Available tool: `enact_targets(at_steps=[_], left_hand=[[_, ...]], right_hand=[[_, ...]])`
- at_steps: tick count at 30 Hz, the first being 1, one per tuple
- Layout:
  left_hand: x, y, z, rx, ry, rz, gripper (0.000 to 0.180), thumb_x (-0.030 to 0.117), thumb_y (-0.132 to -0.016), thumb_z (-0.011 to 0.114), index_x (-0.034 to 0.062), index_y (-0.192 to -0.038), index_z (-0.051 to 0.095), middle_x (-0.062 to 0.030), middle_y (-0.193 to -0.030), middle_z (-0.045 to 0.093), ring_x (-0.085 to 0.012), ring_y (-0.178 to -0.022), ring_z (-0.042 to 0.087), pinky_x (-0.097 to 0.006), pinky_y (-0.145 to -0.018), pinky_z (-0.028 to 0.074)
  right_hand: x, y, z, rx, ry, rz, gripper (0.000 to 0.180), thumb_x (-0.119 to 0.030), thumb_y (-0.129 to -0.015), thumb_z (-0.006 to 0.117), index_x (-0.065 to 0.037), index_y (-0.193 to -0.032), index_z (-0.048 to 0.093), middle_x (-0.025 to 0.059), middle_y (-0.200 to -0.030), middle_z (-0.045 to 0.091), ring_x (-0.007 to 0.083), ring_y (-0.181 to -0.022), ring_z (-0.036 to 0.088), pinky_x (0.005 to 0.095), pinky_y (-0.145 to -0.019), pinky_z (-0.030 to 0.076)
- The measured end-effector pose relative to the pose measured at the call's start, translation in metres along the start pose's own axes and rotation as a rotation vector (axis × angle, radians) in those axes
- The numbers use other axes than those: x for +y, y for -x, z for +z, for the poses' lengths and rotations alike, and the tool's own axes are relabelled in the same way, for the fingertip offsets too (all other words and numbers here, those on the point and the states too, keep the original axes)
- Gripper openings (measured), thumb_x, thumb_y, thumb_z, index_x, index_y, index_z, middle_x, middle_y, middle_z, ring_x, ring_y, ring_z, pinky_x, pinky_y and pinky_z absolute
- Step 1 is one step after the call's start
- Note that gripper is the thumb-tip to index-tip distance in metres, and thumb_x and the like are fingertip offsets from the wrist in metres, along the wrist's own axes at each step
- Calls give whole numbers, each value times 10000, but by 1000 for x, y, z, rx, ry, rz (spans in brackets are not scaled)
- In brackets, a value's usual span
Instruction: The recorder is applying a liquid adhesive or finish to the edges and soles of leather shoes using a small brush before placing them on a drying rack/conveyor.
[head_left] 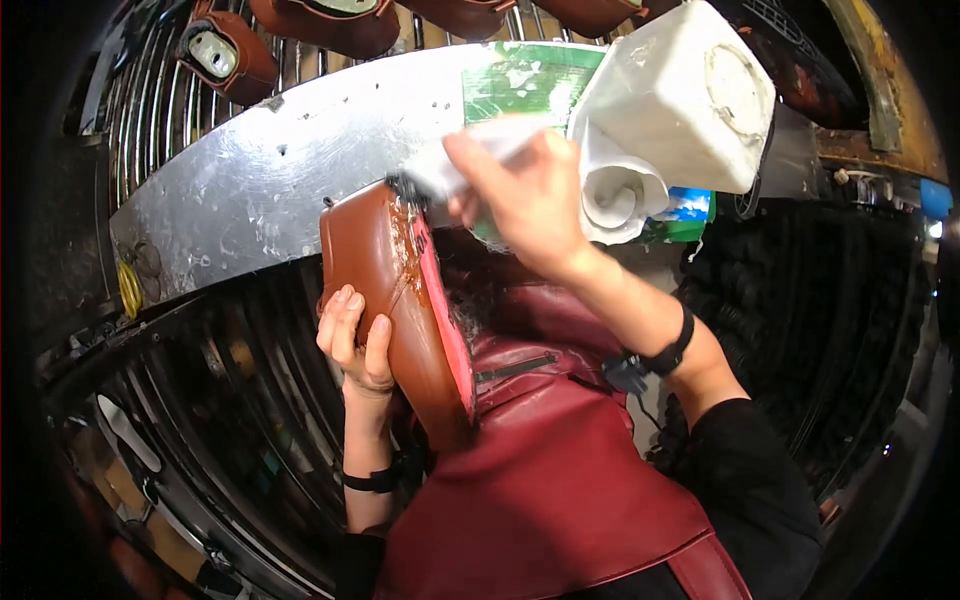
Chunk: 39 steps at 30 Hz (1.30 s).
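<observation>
My left hand [358, 345] is wrapped round a brown leather shoe upper [365, 240], tilted on its side against my dark red apron [540, 490]. Its pink underside [447, 320] faces right, and wet, glossy streaks run along the edge beside it. In my right hand [535, 195], closed and smeared by motion, is a brush [408, 188] with a pale handle and dark bristles. The bristles touch the shoe's edge near its upper end. Beside my right hand lies a white plastic container [680, 90] on its side, with a white, goo-coated opening [620, 197].
A metal worktop [230, 170] curves ahead of me, with a green sheet [525, 85] on it. Several brown shoes [228, 58] sit on a rack of metal rods [150, 120] beyond. Dark racks [230, 400] stand at lower left.
</observation>
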<state>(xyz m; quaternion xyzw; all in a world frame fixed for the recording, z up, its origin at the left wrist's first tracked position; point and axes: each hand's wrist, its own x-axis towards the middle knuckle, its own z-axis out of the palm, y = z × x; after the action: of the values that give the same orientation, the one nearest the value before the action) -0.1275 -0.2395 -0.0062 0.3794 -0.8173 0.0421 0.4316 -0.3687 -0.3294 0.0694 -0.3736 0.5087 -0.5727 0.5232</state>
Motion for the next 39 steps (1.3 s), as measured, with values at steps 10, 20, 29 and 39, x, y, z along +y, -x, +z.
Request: enact_targets(at_steps=[10, 20, 29, 39], left_hand=[[0, -11, 0, 26, -16, -1, 418, 28, -918, 702, 54, -1315, 575, -200, -1331, 567, -386, -1226, 576, -490, -1019, 564], [10, -39, -3, -29, -66, 7, 544, 111, -865, 759, -2, -1371, 594, -215, -1347, 575, -384, -1233, 580, -474, -1041, 522], [29, -66, -18, -146, -59, -74, 716, 195, -802, 825, 13, -1444, 567, -206, -1367, 561, -375, -1236, 552, -463, -1050, 463], [22, -128, -29, -324, -29, -268, 749, 21, -755, 775, 71, -1469, 554, -187, -1341, 550, -386, -1235, 547, -461, -1060, 460]], right_hand=[[-42, 88, -30, -311, 2, 135, 148, -101, -989, 720, 45, -990, 744, 110, -830, 751, 131, -618, 680, 266, -529, 527], [-67, 170, -54, -694, 163, -509, 200, 13, -868, 769, 51, -1062, 734, 169, -919, 742, 320, -771, 733, 402, -673, 605], [-86, 130, -45, -292, 60, -173, 147, -97, -945, 768, 44, -982, 752, 45, -783, 735, 70, -658, 638, 229, -579, 487], [-145, 103, -42, -592, 251, -590, 235, 7, -751, 795, 94, -940, 687, 214, -911, 728, 304, -740, 724, 333, -653, 583]])
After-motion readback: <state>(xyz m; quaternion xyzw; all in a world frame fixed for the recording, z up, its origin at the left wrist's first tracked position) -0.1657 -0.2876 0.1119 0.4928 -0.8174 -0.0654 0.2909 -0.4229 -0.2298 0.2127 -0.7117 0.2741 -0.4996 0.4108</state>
